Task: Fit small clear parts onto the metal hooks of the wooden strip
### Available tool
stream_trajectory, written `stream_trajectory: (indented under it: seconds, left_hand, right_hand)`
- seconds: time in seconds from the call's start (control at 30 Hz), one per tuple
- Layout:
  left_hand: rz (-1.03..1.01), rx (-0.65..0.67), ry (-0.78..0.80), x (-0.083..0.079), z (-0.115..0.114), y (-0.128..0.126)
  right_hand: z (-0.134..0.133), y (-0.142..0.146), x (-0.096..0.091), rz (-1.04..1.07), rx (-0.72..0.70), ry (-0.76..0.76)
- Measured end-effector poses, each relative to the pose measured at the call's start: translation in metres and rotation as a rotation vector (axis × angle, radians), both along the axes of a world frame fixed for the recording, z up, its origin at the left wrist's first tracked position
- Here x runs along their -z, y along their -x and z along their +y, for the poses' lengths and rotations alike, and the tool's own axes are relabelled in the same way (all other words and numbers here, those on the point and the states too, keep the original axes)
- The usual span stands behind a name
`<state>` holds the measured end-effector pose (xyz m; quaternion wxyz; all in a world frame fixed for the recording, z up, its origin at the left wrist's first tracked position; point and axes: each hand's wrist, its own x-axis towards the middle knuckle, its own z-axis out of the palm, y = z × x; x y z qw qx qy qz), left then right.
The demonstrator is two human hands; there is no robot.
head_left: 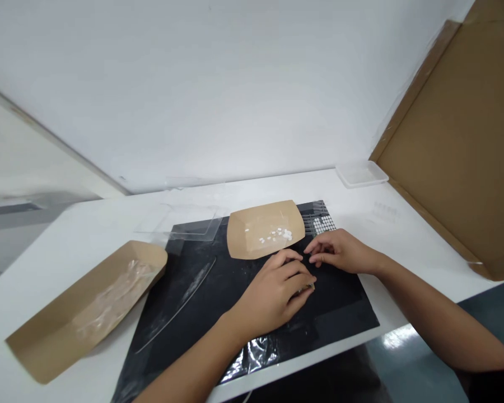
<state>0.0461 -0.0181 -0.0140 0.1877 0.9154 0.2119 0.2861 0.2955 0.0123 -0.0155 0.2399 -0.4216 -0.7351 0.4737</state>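
My left hand [277,288] rests on the black mat [218,291], fingers curled round something small at its fingertips that I cannot make out. My right hand [340,252] lies just right of it, fingers together and pressed on the mat beside a clear grid sheet [321,219] with rows of small white pieces. A brown paper tray [252,247] holding several small white pieces stands right behind both hands.
A longer brown paper tray [46,341] with clear plastic bits sits at the left. A clear plastic lid [180,224] lies behind the mat, and a shallow clear tray [361,173] at the back right. A cardboard sheet [457,140] leans on the right. The table edge [353,344] runs close in front.
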Motion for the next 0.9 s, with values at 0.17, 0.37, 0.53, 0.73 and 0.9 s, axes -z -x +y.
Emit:
stream_trajectory:
  seconds: [0.17,0.37,0.53,0.73,0.9]
  left_hand:
    - [-0.005,-0.008,-0.009,0.0018,0.0007,-0.0010]
    - [0.009,-0.028,0.011,0.0042,-0.0003,-0.0028]
    - [0.032,-0.035,0.029,0.0024,-0.0025,-0.0032]
    - [0.144,-0.088,-0.054,-0.0013,-0.0068,-0.0024]
    - [0.197,-0.099,-0.062,-0.0001,-0.0090,-0.0007]
  right_hand:
    - [0.0004,-0.0004,0.0004,-0.016,0.015,-0.030]
    - [-0.0003,0.0006,-0.0009,-0.067,-0.066,-0.076]
    - [0.0000,-0.0005,0.0011,-0.122,-0.094,-0.138]
    - [-0.0011,0.0003,0.0010,-0.147,-0.120,-0.152]
    - [-0.0022,-0.0016,-0.0004,-0.254,-0.178,-0.315]
